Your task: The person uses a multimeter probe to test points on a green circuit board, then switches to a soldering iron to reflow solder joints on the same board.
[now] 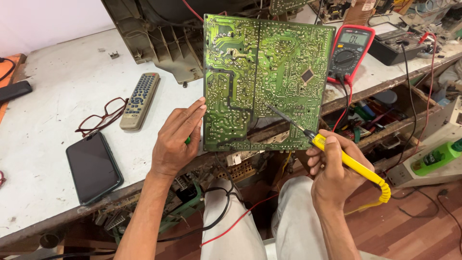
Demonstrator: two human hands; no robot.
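One black smartphone (94, 167) lies face up at the left of the white workbench (57, 82), beside one pair of red-framed glasses (102, 117) and one grey remote control (140, 100). The left hand (175, 139) grips the left edge of one large green circuit board (263, 82), which stands tilted with its solder side toward the camera, over the bench edge. The right hand (334, 168) is clenched around one yellow-handled soldering iron (332, 149), its dark tip touching the board's lower middle. One red multimeter (350, 53) sits just right of the board, with one red and one black lead hanging.
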